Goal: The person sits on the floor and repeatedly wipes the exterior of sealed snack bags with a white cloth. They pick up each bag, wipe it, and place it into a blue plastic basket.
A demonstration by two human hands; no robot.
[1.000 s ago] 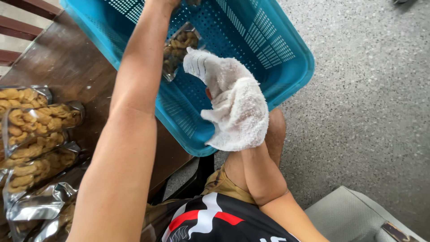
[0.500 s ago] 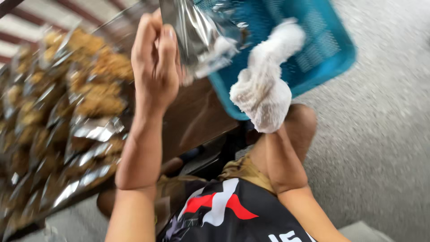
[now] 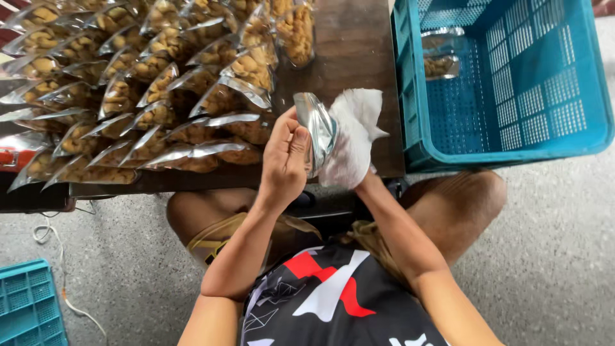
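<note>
My left hand [image 3: 285, 157] grips a silver foil pouch [image 3: 317, 131] by its edge, held upright over the near edge of the dark wooden table [image 3: 349, 45]. My right hand [image 3: 351, 138] is wrapped in a white cloth and presses against the pouch's right side. Both hands meet just above my lap. To the right stands a blue plastic basket [image 3: 506, 150] with two filled pouches [image 3: 441, 56] lying in its far left corner.
Several rows of filled snack pouches [image 3: 154, 83] with silver tops cover the table's left and middle. A red object [image 3: 13, 157] lies at the table's left edge. Another blue crate [image 3: 29, 307] and a white cord [image 3: 61, 282] sit on the grey floor at lower left.
My view has swung down and left from the basket to the table. The left hand has come down out of the basket holding a pouch, and the cloth-wrapped right hand has come against it.
</note>
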